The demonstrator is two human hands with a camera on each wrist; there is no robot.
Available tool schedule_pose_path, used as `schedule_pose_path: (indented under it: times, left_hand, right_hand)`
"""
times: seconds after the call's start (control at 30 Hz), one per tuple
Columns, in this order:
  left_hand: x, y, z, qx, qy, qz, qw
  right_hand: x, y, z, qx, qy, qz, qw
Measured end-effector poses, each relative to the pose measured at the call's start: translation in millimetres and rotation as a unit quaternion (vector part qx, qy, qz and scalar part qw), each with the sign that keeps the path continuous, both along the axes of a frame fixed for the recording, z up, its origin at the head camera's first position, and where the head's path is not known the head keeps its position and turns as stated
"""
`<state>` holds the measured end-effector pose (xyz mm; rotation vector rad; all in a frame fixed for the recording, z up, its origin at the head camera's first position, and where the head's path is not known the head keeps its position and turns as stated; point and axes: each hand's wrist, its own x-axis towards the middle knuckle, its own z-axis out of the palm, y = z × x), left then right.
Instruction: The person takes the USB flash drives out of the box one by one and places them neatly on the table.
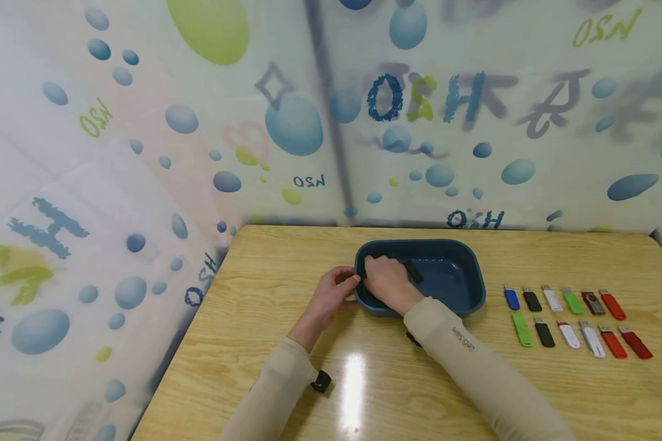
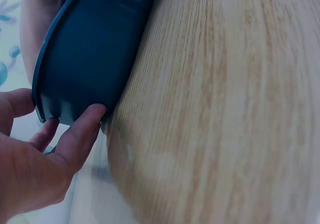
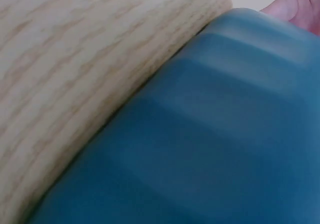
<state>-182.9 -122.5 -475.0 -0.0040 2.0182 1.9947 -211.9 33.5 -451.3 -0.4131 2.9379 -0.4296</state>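
Note:
A dark blue plastic basin (image 1: 452, 246) stands on the wooden table. My left hand (image 1: 334, 290) is at its left end. In the left wrist view the fingers of this left hand (image 2: 47, 166) are spread against the outer wall, with the thumb up at the rim. Over the near side reaches my right hand (image 1: 388, 283), down inside the basin's left part. Its fingertips are hidden, so I cannot tell what they hold. Just right of that hand, a black stick-shaped item (image 1: 414, 272) lies in the basin. The right wrist view shows mostly the basin's outer wall (image 3: 200, 134).
Two rows of USB sticks lie right of the basin, among them a blue one (image 1: 511, 298), a green one (image 1: 521, 329) and a dark red one (image 1: 635, 342). A patterned curtain (image 1: 287, 202) hangs behind the table's (image 1: 254, 269) far edge.

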Motion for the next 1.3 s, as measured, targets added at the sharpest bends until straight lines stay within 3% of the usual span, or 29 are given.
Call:
schedule_pose_path:
  times: [0.37,0.67,1.0,1.3]
  left_hand:
    - [-0.2,-1.1,-0.8,-0.002,-0.001,-0.005,1.0000]
    - [-0.2,-0.9,0.0,0.002,-0.002,-0.006,1.0000]
    - [0.0,-0.2,0.3,0.004,-0.001,-0.003,1.0000]
    - [0.3,-0.3,-0.7,0.006,-0.002,0.000,1.0000]
  right_hand:
    - [-1.0,0.5,-3.9,-0.011,-0.017,0.015,1.000]
    - [3.9,15.8,2.2,-0.042,-0.012,0.010,0.999]
    - [17.1,43.6,21.5,-0.109,0.009,-0.008,0.994]
    - [31.3,86.3,43.6,-0.143,0.025,-0.032,0.989]
